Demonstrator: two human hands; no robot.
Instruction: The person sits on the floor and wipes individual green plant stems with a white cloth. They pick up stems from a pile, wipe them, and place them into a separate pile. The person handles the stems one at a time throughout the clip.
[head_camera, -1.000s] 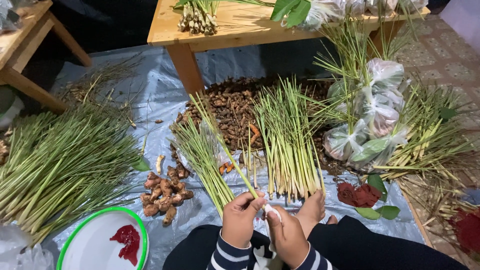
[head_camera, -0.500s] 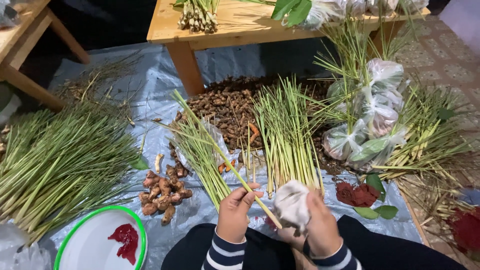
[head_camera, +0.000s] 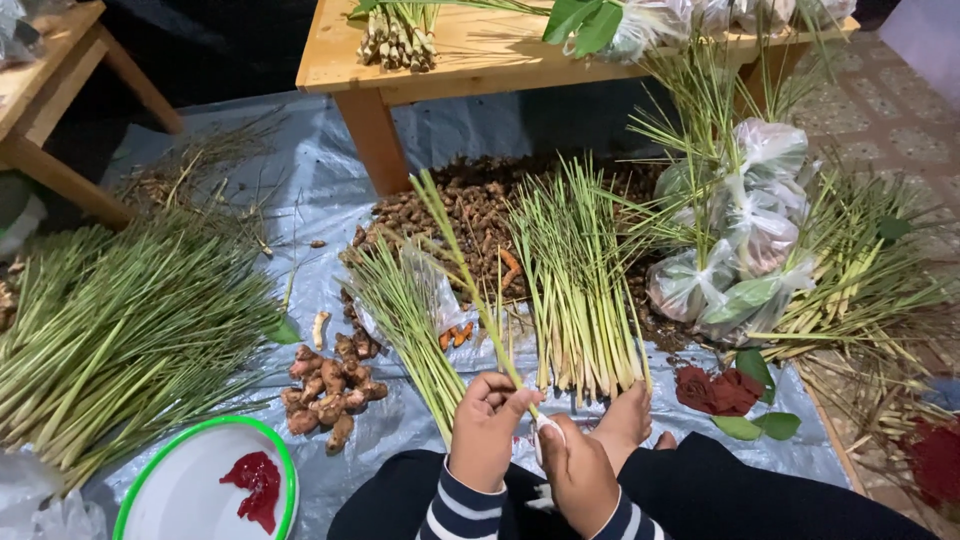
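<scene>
Stalk bundles, roots and bags spread over a floor sheet (head_camera: 330, 170)

Near centre: both hands (head_camera: 530, 450) together on one lemongrass stalk (head_camera: 465, 270) slanting far-left. Just left, a small stalk bundle (head_camera: 405, 320); just right, another (head_camera: 580, 290). Behind both, a root heap (head_camera: 470, 210) under a wooden table (head_camera: 480, 60). Far left, a large stalk pile (head_camera: 120, 330). Near left, ginger pieces (head_camera: 330, 390) beside a plate (head_camera: 190, 490). Right, tied bags (head_camera: 740, 240).

Bare grey plastic sheet (head_camera: 330, 170) lies open far left, between the big lemongrass heap (head_camera: 120, 330) and the wooden surface's leg (head_camera: 372, 140). Near the hands, lemongrass bundles (head_camera: 580, 290), ginger pieces (head_camera: 325, 385) and a white bowl (head_camera: 200, 490) crowd the way; bagged herbs (head_camera: 745, 240) block the right
</scene>
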